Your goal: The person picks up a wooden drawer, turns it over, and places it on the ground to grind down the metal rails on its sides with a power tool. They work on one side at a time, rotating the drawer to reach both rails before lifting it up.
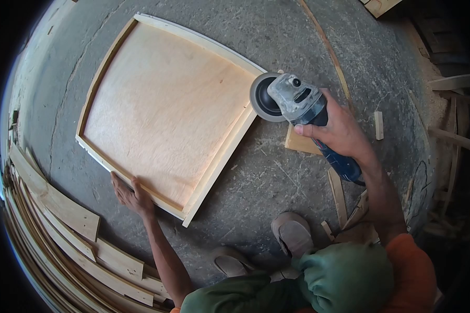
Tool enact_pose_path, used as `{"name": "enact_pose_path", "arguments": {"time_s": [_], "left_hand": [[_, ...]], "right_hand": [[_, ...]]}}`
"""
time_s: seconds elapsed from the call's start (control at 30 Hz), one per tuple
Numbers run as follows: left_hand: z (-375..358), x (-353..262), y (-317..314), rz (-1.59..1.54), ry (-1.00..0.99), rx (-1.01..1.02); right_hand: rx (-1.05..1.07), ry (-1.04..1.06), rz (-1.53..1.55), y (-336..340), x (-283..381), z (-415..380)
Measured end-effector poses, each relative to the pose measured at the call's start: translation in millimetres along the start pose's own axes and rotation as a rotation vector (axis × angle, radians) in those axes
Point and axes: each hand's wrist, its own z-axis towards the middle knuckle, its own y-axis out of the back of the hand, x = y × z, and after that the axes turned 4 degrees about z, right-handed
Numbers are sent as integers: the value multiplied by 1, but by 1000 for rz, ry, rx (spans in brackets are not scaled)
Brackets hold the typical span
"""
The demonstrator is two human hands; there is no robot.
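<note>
My right hand (339,128) is wrapped round the body of a blue and grey angle grinder (298,99). Its round disc is at the right corner of a wooden frame with a thin panel (164,104); whether disc and wood touch I cannot tell. The framed panel lies on the concrete floor, with raised strips along its edges. At its lower left edge rests my left hand (133,197), fingers apart, the thumb on the rim and the other fingers along the outer side.
Long boards (109,258) are stacked at the lower left. A wood block (302,142) lies under the grinder, a small offcut (378,125) to its right. Scrap wood (451,135) lines the right side. My shoes (292,235) are below on the concrete floor (235,198).
</note>
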Motion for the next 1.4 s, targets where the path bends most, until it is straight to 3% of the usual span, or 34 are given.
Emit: {"name": "enact_pose_path", "arguments": {"time_s": [0.17, 0.27, 0.33, 0.5, 0.7, 0.9, 1.17, 1.27, 1.4], "left_hand": [[0, 3, -1, -5, -8, 3], [0, 0, 0, 13, -2, -12], [0, 0, 1, 14, -5, -3], [-1, 0, 2, 17, 25, 6], [0, 1, -2, 29, 2, -7], [1, 3, -1, -25, -11, -10], [0, 0, 1, -38, 9, 10], [2, 2, 0, -54, -15, 12], [1, 4, -1, -56, -18, 10]], "right_hand": [[106, -7, -46, -17, 14, -17], [69, -81, -46, -5, 4, -2], [-73, 19, -79, 5, -10, 12], [-50, -31, -11, 17, 1, 18], [128, -83, 45, -6, 11, -17], [7, -72, -4, 16, -1, 0], [55, -89, 23, 14, 7, 10], [174, -42, 70, 3, 15, -1], [122, -43, 67, 5, 10, 0]]}}
